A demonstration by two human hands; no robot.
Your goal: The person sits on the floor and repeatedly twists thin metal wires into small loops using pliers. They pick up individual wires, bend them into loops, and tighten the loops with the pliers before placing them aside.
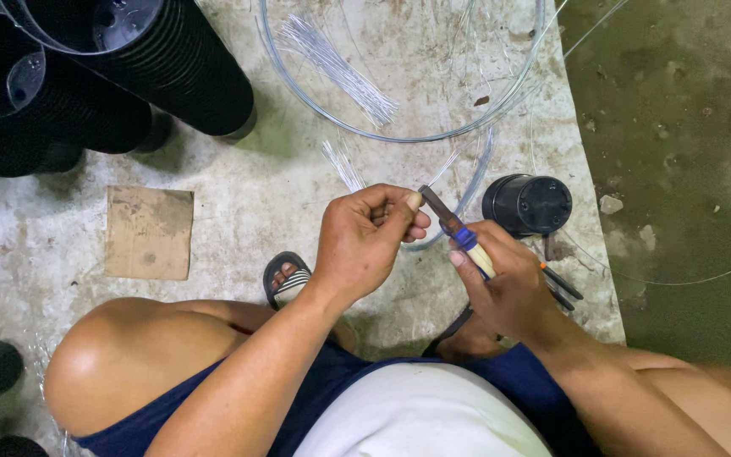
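Pliers (458, 233) gripped in right hand (501, 283), over concrete floor (239, 182)
Left hand (365, 237) pinched shut on thin wire (443, 169) right at plier tip; whether touching, cannot tell. Cut wire bundle (340, 68) inside wire coil (298, 93) ahead, black pot (528, 203) just beside right hand, stacked pots (129, 59) and cardboard (149, 233) further left.

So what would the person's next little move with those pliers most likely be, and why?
Probably squeezing the pliers shut on the thin wire. The right hand holds them by the handle with the tip pointing at the left hand, whose fingers pinch something fine right at that tip. The wire itself is too thin to make out there, but cut wire pieces lie on the concrete floor, so another cut seems likely.
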